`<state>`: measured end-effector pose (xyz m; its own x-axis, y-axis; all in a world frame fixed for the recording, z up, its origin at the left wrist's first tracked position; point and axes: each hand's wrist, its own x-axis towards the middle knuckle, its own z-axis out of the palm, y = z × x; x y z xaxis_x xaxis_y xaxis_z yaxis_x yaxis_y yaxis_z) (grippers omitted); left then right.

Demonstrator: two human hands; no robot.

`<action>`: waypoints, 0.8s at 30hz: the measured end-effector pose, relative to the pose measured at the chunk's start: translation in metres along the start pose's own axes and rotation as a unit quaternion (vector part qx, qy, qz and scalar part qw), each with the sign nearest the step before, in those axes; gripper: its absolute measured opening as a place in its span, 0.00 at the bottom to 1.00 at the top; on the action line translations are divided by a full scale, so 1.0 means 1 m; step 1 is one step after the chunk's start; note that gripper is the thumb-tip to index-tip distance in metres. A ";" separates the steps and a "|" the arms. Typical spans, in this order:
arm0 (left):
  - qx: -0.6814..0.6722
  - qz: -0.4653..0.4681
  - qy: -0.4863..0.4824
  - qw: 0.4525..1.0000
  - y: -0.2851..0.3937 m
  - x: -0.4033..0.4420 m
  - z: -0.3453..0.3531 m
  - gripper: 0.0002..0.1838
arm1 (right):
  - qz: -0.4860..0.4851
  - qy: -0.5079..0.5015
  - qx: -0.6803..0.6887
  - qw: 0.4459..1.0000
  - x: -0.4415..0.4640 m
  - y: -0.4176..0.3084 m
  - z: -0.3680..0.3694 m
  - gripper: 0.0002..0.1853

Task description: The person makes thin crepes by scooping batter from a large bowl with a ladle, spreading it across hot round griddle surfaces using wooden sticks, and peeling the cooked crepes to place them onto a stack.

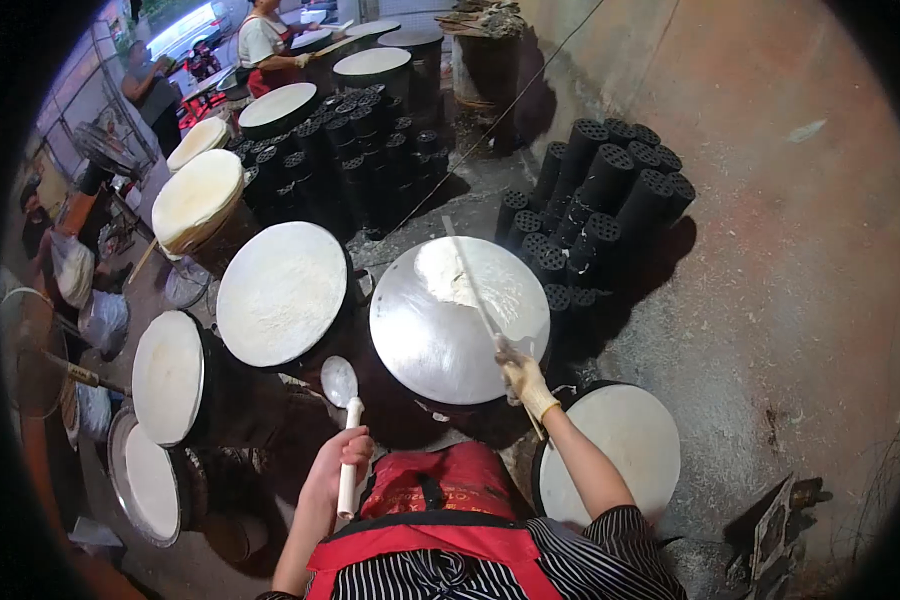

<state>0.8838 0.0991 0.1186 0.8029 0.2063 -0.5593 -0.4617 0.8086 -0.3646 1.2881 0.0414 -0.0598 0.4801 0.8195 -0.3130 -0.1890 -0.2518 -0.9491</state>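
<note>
My left hand point(332, 462) is closed round the white handle of a ladle point(339, 381), whose round bowl points away from me beside the griddle. A whitish glove covers my right hand point(523, 380), which grips a long, thin spreading stick point(473, 285). The stick lies across the round griddle point(410, 345) in front of me. White batter point(438, 268) covers part of the griddle's far side, touching the stick; the near side shows bare shiny metal.
More round griddles topped with pale sheets stand at left point(282, 290) and by my right elbow point(615, 450). Stacks of black coal briquettes point(610, 185) stand beyond the griddle and near the wall. Another person point(267, 50) works at far griddles.
</note>
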 end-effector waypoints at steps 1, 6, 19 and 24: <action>0.006 0.038 0.014 0.999 -0.004 -0.002 -0.012 0.10 | 0.059 -0.039 -0.029 0.997 -0.022 -0.035 0.013 0.17; -0.024 0.138 0.057 0.989 0.005 -0.020 -0.058 0.10 | 0.122 -0.220 0.001 0.968 -0.077 -0.068 -0.016 0.18; -0.035 0.156 0.114 0.980 -0.037 -0.045 -0.050 0.05 | 0.175 -0.298 -0.068 0.936 -0.042 -0.140 -0.046 0.23; -0.012 0.157 0.118 0.980 -0.046 -0.050 -0.041 0.05 | 0.149 -0.160 -0.081 0.972 0.007 -0.124 -0.032 0.23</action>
<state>0.8496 0.0295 0.1324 0.5108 0.3079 -0.8027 -0.6839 0.7112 -0.1624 1.3423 0.0618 0.0547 0.1279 0.8100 -0.5723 -0.1285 -0.5586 -0.8194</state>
